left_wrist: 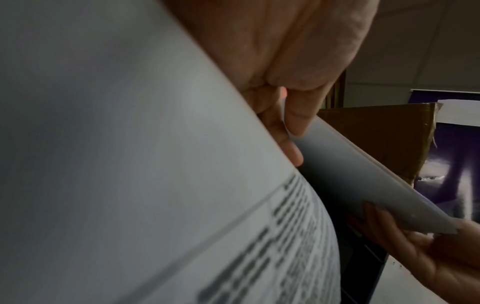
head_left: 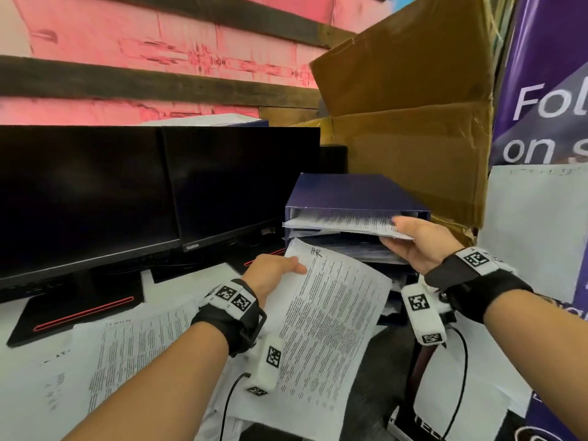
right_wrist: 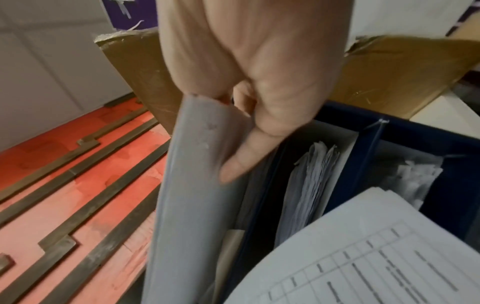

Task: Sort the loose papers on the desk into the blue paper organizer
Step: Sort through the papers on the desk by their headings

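Observation:
The blue paper organizer (head_left: 356,192) stands at the back right of the desk, and papers lie in its shelves. My right hand (head_left: 393,232) pinches a thin stack of printed papers (head_left: 343,222) at its right corner, thumb on top; the stack reaches into the top shelf. In the right wrist view the thumb (right_wrist: 241,164) presses that stack (right_wrist: 189,195) beside the organizer's dividers (right_wrist: 369,144). My left hand (head_left: 296,267) grips a printed sheet (head_left: 331,319) by its upper left edge, tilted in front of the organizer. Loose printed papers (head_left: 133,351) lie on the desk under my left forearm.
Two dark monitors (head_left: 127,192) stand to the left on black bases with red lines. An open cardboard box (head_left: 413,122) rises behind the organizer, and a purple banner (head_left: 547,90) hangs at the right. More white sheets (head_left: 471,393) lie at the lower right.

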Motion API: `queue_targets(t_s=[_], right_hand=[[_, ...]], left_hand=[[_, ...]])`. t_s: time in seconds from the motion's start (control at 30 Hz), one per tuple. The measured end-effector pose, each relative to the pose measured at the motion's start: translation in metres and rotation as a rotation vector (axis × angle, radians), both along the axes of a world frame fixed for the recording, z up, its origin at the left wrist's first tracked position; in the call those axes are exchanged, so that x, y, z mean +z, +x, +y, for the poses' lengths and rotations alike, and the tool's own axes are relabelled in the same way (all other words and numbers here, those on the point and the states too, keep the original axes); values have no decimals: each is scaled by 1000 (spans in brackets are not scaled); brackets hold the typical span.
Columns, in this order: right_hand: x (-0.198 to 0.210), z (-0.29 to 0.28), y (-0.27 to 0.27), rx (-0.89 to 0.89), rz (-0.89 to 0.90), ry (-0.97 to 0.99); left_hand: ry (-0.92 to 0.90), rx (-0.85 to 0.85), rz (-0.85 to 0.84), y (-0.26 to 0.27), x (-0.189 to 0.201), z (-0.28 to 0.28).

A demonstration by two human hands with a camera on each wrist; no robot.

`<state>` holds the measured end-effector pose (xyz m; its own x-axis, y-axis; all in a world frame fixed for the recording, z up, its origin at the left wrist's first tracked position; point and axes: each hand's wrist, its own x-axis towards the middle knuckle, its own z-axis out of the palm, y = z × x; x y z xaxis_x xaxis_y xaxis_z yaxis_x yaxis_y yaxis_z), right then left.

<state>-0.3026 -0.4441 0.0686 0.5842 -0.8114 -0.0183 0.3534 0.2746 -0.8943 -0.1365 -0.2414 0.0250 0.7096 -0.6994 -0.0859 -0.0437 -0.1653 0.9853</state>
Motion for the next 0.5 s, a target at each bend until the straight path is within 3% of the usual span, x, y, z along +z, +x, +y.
queue_targets(t_s=[0.07, 0.13, 0.2, 0.3, 0.4, 0.5], right_hand=[[3, 4, 1, 111, 15, 54], [0, 4, -1, 189, 222, -36], [-6, 0, 2, 159, 305, -118], [-3, -7, 10, 15, 92, -21], [3, -5, 15, 5, -181, 134], [-1, 4, 18, 47, -136, 51]], left_hand=[[-18, 8, -20, 3, 1, 2], [-30, 16, -47, 5, 1, 3], [-19, 5, -82, 7, 1, 2], [15, -19, -100, 7, -1, 4], [71, -22, -125, 9, -5, 9], [76, -18, -129, 11, -9, 13]])
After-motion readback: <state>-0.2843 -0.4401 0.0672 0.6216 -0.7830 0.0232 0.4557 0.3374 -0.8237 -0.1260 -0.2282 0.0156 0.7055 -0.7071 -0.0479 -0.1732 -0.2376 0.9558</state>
